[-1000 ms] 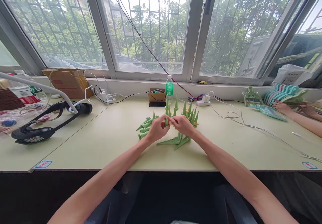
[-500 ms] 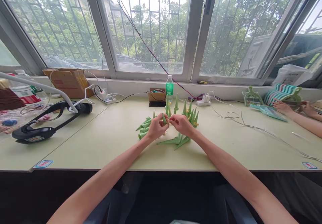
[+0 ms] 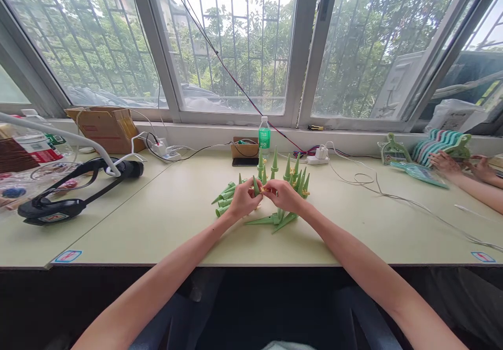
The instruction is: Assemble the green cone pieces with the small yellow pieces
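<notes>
My left hand (image 3: 242,201) is closed around a green plastic watering spike (image 3: 256,186), its pointed end up. Fingertip to fingertip with it, my right hand (image 3: 286,195) pinches a small yellow valve (image 3: 264,188) against the spike's side; the fingers hide much of it. Beyond my hands several green spikes (image 3: 274,163) stand point up, some with yellow valves on them. Left of my left hand, more spikes (image 3: 225,202) lie on their sides. Two loose spikes (image 3: 262,220) rest on the table in front of my right wrist.
A green-labelled bottle (image 3: 264,134), a small cardboard box (image 3: 245,148) and a dark phone (image 3: 245,162) are at the back. A black headset (image 3: 78,193) lies left. Cables (image 3: 377,185) cross the right side, where another person's hand (image 3: 444,164) touches green and pink plastic items (image 3: 444,145).
My hands stay together in nearly the same place, with slight finger movement; more of the yellow valve shows between the fingertips. The whole view has shifted a little.
</notes>
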